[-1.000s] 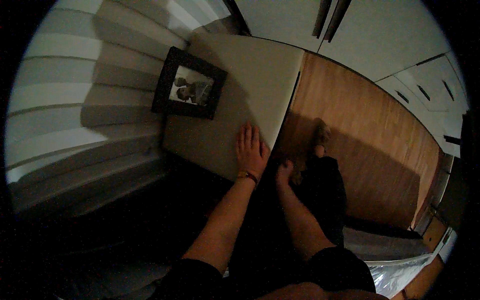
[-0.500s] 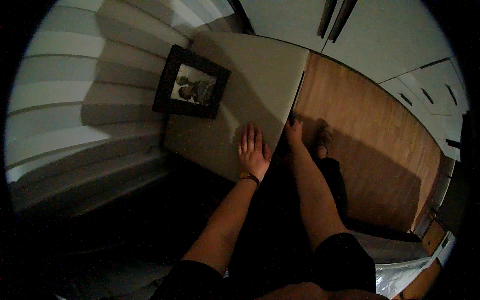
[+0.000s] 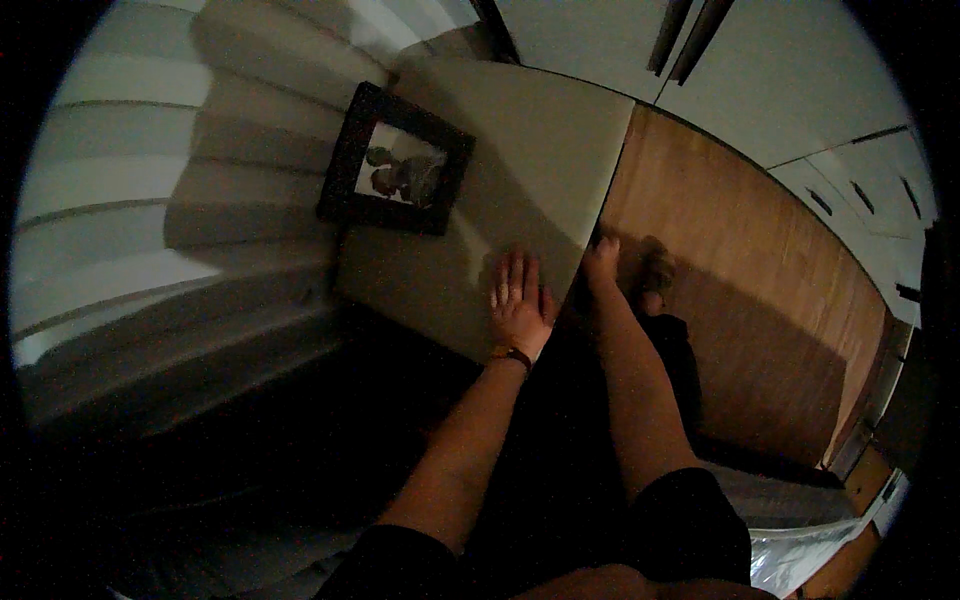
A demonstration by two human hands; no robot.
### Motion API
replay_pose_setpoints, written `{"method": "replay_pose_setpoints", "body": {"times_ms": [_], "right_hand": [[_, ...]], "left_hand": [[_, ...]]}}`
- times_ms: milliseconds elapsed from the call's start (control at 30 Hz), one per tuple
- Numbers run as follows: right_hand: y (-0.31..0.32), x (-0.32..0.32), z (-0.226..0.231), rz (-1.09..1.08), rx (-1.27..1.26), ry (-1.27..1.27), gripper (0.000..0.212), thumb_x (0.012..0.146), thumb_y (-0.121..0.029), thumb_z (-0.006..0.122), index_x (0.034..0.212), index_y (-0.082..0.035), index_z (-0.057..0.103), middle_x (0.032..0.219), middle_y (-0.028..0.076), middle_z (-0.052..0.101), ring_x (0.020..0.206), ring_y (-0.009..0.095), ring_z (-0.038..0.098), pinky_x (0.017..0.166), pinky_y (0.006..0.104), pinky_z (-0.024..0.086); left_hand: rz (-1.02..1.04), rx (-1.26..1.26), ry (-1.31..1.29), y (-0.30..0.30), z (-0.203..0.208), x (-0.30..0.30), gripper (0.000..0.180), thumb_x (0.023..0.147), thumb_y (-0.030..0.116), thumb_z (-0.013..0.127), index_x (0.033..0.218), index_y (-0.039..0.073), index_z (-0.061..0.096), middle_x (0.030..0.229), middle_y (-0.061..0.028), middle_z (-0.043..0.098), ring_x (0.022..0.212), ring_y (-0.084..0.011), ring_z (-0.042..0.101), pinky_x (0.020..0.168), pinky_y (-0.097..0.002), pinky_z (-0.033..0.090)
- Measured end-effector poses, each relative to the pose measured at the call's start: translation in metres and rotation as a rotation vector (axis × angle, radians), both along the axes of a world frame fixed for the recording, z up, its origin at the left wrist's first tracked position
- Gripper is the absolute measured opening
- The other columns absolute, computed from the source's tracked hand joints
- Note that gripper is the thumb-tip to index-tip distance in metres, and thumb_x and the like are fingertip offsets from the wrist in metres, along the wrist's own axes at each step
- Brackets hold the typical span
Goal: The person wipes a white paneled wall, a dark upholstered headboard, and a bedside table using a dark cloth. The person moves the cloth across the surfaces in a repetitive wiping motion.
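Lying palm down on the pale, flat-topped, straight-edged bench [image 3: 550,130], the left hand [image 3: 520,305] is spread, its fingers nearly straight and pointing toward the bench's far end, close to the near right corner. A narrow reddish-brown and yellowish wristband [image 3: 512,355] circles that wrist, by the bench's near edge. The right hand [image 3: 602,258] is low against the bench's right side, its fingers seemingly bent in toward a dark patch there; whether it grips anything I cannot tell. Both forearms reach the bench from the near side, out of short black sleeves [image 3: 690,515].

On the bench's left part sits a black, wide-bordered rectangular picture frame [image 3: 395,165] with a small picture of figures inside, well apart from both hands. Left of the bench hangs a whitish covering in broad horizontal folds [image 3: 110,190], partly shadowed. Right of the bench spreads a brown wooden floor [image 3: 740,220], where a foot in dim brownish footwear [image 3: 657,268] shows near the right hand. Beyond the bench's far edge stand off-white cabinets [image 3: 590,40] with long dark bar handles [image 3: 685,40].
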State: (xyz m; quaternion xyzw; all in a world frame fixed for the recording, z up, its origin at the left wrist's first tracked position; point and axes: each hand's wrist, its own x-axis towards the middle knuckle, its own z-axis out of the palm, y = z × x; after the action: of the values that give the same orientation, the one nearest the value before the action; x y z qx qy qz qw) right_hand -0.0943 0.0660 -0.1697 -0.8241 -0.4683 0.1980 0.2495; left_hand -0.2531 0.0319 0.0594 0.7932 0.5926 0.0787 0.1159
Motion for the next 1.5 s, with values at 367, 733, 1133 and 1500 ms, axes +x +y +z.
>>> {"method": "replay_pose_setpoints", "body": {"times_ms": [367, 733, 1133, 1500], "right_hand": [[-0.006, 0.029, 0.016, -0.146, 0.110, 0.139, 0.037, 0.073, -0.019, 0.074, 0.093, 0.009, 0.062, 0.116, 0.033, 0.052, 0.104, 0.047, 0.054, 0.090, 0.0545, 0.046], [0.006, -0.002, -0.008, -0.379, -0.092, 0.153, 0.055, 0.087, -0.039, 0.061, 0.125, 0.000, 0.055, 0.121, 0.027, 0.056, 0.095, 0.044, 0.060, 0.095, 0.0532, 0.044], [-0.002, -0.025, 0.034, -0.191, 0.068, 0.186, 0.036, 0.084, -0.016, 0.062, 0.106, 0.010, 0.053, 0.126, 0.035, 0.044, 0.116, 0.048, 0.046, 0.100, 0.0490, 0.040], [-0.006, 0.026, 0.051, -0.388, 0.001, 0.508, 0.053, 0.086, -0.030, 0.067, 0.120, 0.006, 0.050, 0.120, 0.025, 0.050, 0.108, 0.038, 0.052, 0.090, 0.0460, 0.045]], "left_hand": [[0.022, -0.027, -0.036, -0.003, 0.006, 0.034, 0.052, 0.093, 0.030, 0.044, 0.140, 0.009, 0.041, 0.154, -0.0120, 0.025, 0.140, -0.0350, 0.024, 0.113, -0.0512, 0.020], [0.016, 0.026, -0.032, -0.006, 0.018, 0.027, 0.052, 0.092, 0.025, 0.047, 0.141, 0.010, 0.040, 0.151, -0.0110, 0.031, 0.139, -0.0323, 0.029, 0.111, -0.0498, 0.025], [0.030, 0.023, 0.050, -0.011, 0.021, -0.011, 0.052, 0.092, 0.025, 0.047, 0.142, 0.011, 0.039, 0.154, -0.0071, 0.026, 0.140, -0.0300, 0.026, 0.113, -0.0483, 0.023], [-0.017, 0.046, 0.038, -0.011, 0.031, 0.006, 0.054, 0.089, 0.024, 0.050, 0.141, 0.009, 0.040, 0.152, -0.0119, 0.030, 0.138, -0.0325, 0.029, 0.112, -0.0491, 0.025]]}}
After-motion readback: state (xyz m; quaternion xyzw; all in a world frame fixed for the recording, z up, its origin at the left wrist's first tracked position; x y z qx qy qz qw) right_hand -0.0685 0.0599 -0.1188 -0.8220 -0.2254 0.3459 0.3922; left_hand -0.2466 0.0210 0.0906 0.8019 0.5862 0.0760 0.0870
